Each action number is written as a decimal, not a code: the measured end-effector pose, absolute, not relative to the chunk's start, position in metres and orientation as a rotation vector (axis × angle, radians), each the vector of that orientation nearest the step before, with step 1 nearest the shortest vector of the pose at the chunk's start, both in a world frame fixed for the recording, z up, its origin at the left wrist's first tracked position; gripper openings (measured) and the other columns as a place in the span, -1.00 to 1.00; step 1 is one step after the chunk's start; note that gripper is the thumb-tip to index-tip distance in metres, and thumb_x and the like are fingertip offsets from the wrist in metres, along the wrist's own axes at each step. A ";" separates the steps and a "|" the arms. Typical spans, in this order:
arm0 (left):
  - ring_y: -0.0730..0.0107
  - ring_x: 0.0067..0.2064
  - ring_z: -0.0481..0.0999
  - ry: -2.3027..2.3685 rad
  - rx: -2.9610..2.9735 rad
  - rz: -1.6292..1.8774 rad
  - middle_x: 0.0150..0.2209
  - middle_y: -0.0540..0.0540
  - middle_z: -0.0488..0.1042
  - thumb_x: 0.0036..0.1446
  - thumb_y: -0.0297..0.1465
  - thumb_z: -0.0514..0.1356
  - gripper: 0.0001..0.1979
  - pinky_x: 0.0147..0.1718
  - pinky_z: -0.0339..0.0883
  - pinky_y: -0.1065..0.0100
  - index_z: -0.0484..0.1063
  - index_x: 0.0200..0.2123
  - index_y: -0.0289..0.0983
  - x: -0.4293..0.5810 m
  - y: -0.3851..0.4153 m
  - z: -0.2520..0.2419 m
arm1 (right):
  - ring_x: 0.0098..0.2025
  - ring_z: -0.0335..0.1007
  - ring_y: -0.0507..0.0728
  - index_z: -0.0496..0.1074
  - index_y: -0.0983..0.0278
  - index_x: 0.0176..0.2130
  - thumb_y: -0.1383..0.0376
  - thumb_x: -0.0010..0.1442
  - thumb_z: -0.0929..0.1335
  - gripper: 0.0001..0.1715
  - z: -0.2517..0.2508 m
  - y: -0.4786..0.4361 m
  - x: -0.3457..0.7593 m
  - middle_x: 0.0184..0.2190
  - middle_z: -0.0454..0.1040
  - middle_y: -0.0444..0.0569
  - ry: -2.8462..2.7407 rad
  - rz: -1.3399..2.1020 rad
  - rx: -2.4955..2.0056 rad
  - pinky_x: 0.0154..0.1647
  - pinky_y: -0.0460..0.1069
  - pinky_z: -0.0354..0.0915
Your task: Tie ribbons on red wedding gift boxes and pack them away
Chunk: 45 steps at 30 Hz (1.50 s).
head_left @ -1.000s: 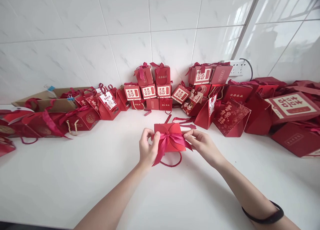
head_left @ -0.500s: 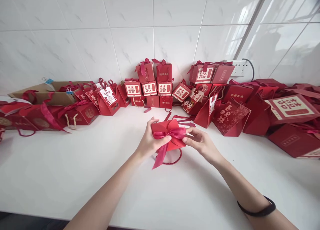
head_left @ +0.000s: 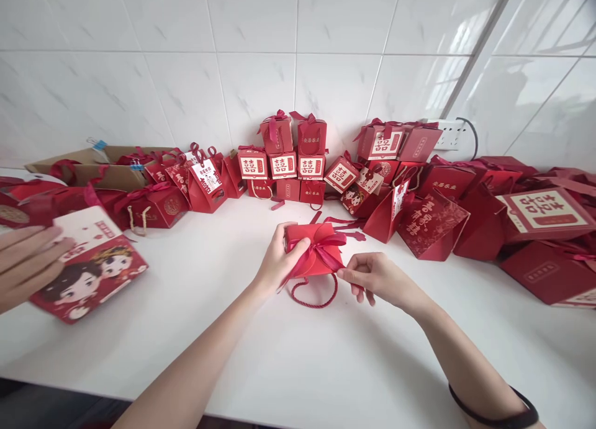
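A small red gift box [head_left: 305,266] with petal-like folded flaps sits on the table before me. My left hand [head_left: 282,258] is closed around its left side, the thumb pressed on top. Across the flaps lies a dark pink ribbon [head_left: 331,241] tied in a bow. Just off the box's right corner, my right hand [head_left: 372,277] pinches a tail of that ribbon between thumb and forefinger. A twisted red cord handle [head_left: 315,306] loops out on the near side of the box. The box's underside is hidden.
At the left, another person's hand [head_left: 28,261] holds a red box with cartoon figures [head_left: 93,277] above the white table [head_left: 261,367]. Stacked red boxes [head_left: 284,166] line the tiled wall. More boxes [head_left: 544,208] crowd the right, and a cardboard carton [head_left: 112,176] stands left.
My right hand has moved off the bow, down and right, and now pinches a ribbon tail. My left thumb has shifted left. Another person's hand with a box has come in from the left.
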State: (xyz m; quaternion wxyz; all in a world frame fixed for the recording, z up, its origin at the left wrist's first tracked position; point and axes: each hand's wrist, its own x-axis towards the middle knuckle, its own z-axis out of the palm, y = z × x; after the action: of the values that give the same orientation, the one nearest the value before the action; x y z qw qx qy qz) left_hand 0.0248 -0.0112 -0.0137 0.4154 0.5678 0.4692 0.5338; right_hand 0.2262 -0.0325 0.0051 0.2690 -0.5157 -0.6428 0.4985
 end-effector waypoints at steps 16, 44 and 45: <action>0.35 -0.23 0.47 1.162 1.422 1.218 -0.28 -0.01 0.41 -0.11 -0.33 0.33 -0.45 -0.24 0.34 0.33 0.16 -0.07 -0.21 0.028 -0.020 -0.006 | -0.52 0.45 0.08 0.49 0.30 -0.51 -0.06 -0.01 0.41 -0.54 0.010 -0.039 0.236 -0.57 0.49 -0.02 -1.919 1.534 -1.281 -0.56 -0.10 0.34; 0.39 -0.19 0.44 1.050 1.381 1.212 -0.22 -0.02 0.39 -0.06 -0.32 0.30 -0.49 -0.20 0.31 0.37 0.14 -0.07 -0.21 0.033 -0.022 -0.008 | -0.47 0.24 -0.03 0.27 0.30 -0.54 -0.06 -0.01 0.41 -0.50 -0.001 -0.026 0.227 -0.56 0.27 -0.20 -1.567 1.439 -1.107 -0.34 -0.04 0.29; 0.39 -0.19 0.44 1.048 1.387 1.214 -0.21 -0.02 0.39 -0.06 -0.32 0.30 -0.49 -0.20 0.30 0.37 0.14 -0.07 -0.21 0.033 -0.022 -0.008 | -0.46 0.27 -0.02 0.28 0.30 -0.53 -0.05 -0.01 0.41 -0.50 -0.002 -0.025 0.227 -0.55 0.29 -0.19 -1.541 1.436 -1.097 -0.32 -0.04 0.31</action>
State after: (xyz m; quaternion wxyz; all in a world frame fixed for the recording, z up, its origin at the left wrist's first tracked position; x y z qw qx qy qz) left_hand 0.0330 -0.0222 -0.0078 0.4889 0.5707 0.4311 0.4994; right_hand 0.2272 -0.0251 -0.0023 0.3739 -0.4285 -0.6018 0.5608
